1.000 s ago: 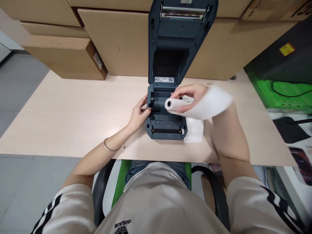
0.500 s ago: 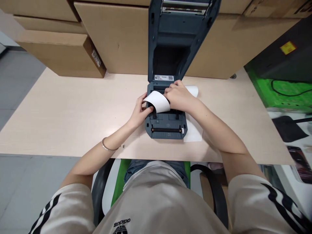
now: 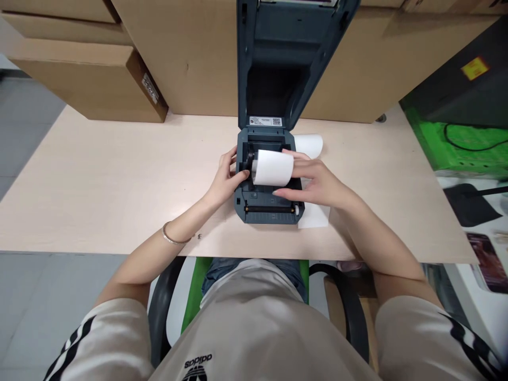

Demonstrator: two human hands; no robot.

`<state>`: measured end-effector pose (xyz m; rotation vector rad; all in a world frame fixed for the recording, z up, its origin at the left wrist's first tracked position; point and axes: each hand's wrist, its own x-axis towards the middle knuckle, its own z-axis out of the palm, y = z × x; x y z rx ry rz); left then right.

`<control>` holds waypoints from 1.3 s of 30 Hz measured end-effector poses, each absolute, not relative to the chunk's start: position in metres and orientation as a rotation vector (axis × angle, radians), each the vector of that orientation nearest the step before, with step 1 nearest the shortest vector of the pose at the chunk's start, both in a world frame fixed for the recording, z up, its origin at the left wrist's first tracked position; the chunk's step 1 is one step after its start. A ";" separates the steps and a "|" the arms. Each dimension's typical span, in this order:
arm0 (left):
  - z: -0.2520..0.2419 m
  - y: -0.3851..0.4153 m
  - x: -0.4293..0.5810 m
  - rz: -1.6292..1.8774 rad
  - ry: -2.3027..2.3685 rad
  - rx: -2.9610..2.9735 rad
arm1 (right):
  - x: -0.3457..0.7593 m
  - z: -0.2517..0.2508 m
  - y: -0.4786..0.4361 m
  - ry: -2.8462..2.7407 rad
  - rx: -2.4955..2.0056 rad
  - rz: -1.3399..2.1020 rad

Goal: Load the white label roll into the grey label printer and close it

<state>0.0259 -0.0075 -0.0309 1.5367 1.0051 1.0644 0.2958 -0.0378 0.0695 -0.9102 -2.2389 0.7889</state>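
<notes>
A dark grey-blue label printer (image 3: 271, 218) stands with its lid (image 3: 291, 53) raised. A white curled piece of paper, apparently a paper roll (image 3: 273, 168), sits over its inner bay. My left hand (image 3: 228, 177) grips the printer's left side, fingers outside the wall and thumb tip over the inner edge by a black holder (image 3: 250, 156). At the paper's right end is my right hand (image 3: 317, 177), fingers apart: forefinger along the upper side, thumb stretched out below. Whether its middle fingers press on the paper is hidden. More white paper (image 3: 311, 145) lies on the table beside the printer.
Behind the printer, large cardboard boxes (image 3: 190, 79) line the back of the wooden table (image 3: 119, 196). A smaller box (image 3: 83, 79) stands at the back left. On the right are a green surface (image 3: 468, 151) with a black cable and a phone (image 3: 488, 262).
My right hand has moved from the printer's inside to the paper's right end, its fingers spreading. The white paper has straightened from a slanted curl. My left hand stays in place.
</notes>
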 end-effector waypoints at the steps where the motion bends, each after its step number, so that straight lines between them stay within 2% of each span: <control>1: -0.031 -0.007 0.026 1.067 1.006 1.538 | 0.296 0.066 -0.044 -2.226 -0.918 0.729; 12: -0.029 -0.009 0.025 1.015 1.086 1.637 | 0.294 0.051 -0.091 -2.409 -0.629 -0.068; 33: -0.022 -0.008 0.026 0.999 1.133 1.567 | 0.290 0.053 -0.106 -2.532 -0.672 -0.321; 39: -0.011 -0.020 0.021 1.118 1.171 1.910 | 0.291 0.055 -0.121 -2.467 -0.655 -0.413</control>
